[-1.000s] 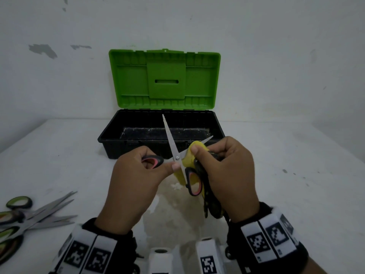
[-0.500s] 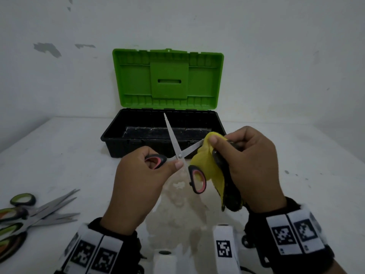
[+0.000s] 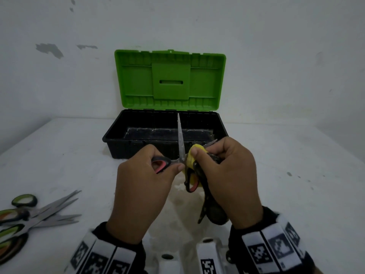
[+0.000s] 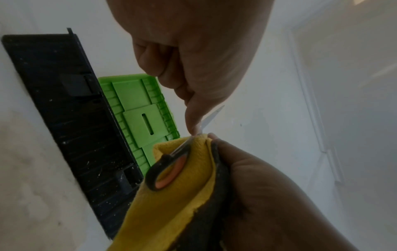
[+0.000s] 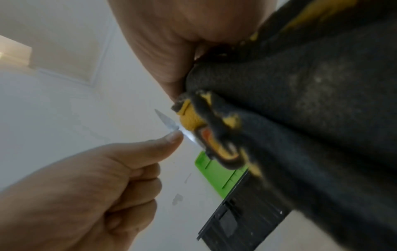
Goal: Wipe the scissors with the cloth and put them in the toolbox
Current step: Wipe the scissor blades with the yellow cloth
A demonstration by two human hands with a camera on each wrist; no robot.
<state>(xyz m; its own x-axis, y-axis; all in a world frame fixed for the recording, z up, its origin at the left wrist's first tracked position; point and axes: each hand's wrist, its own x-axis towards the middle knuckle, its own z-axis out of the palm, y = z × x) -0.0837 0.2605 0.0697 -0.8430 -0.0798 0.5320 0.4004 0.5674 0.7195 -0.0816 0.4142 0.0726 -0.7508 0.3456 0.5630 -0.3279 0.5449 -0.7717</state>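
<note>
Fingers (image 3: 158, 155) of the left hand (image 3: 144, 192) curl through and around one black-and-red handle loop of the scissors (image 3: 180, 143), the thumb pressed near the pivot at the centre of the head view; the scissors are spread open, one blade standing almost upright in front of the toolbox (image 3: 118, 135), the other running rightward into the cloth (image 3: 194, 155); the right hand (image 3: 229, 180) pinches the yellow, dark-soiled cloth around that second blade, thumb on top and fingers curled beneath, with only the blade tip showing past the knuckles; the loose dark end of the cloth hangs down below the right palm toward the lower centre of the frame; the second handle loop hangs just below the pinch, against the yellow fabric, which the left wrist view shows plainly; the black toolbox sits on the white worktop (image 3: 286, 175) at the centre of the frame, its green lid (image 3: 169, 80) raised upright against the wall, its interior dark; the scissors are held above the worktop, in front of the box and not inside it; at the lower left of the frame lie several other pairs of scissors (image 3: 37, 216) with green and dark handles, overlapping one another, well apart from the hands; both wrists wear black bands with square printed markers.
</note>
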